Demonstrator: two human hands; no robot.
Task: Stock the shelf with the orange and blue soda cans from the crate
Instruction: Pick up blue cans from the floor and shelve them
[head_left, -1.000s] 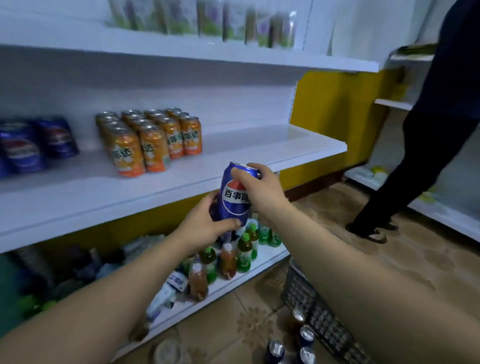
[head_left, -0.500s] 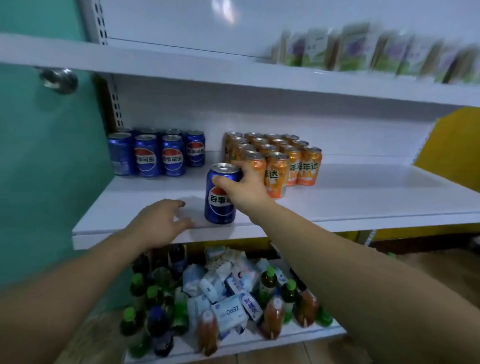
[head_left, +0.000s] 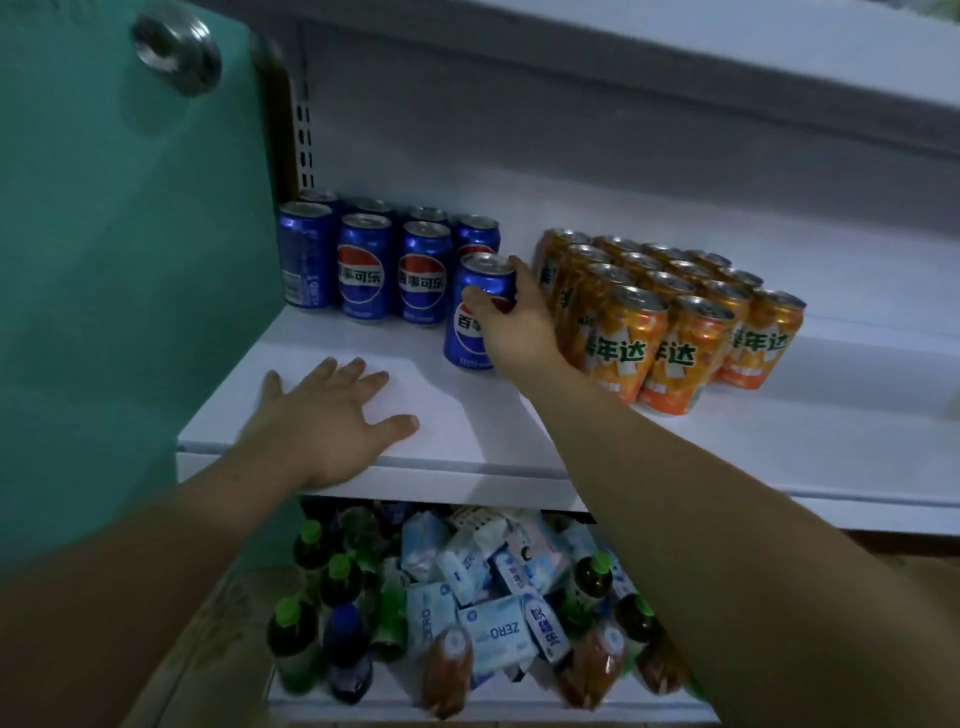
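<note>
- lower shelf (head_left: 488, 701), nearest the camera: a jumble of green-capped bottles (head_left: 291, 639) and pale blue tissue packs (head_left: 496, 631).
- left hand (head_left: 332, 421): lies palm down on the front edge of the white middle shelf (head_left: 467, 441), its fingers straight and spread wide, holding nothing.
- right hand (head_left: 511, 322): reaches further in, its fingers (head_left: 522, 275) and thumb curled round the upper part of a blue soda can (head_left: 465, 338).
- that can stands upright on the middle shelf, at the right end of the blue group and just left of the orange one, with the hand between.
- blue cans (head_left: 363, 270): upright in rows at the shelf's left end, against the back.
- orange cans (head_left: 670, 322): a tight block of several rows to the right.
- far left: a teal panel (head_left: 119, 260) with a round metal knob (head_left: 176, 52).
- above: the underside of the upper shelf (head_left: 675, 78).
</note>
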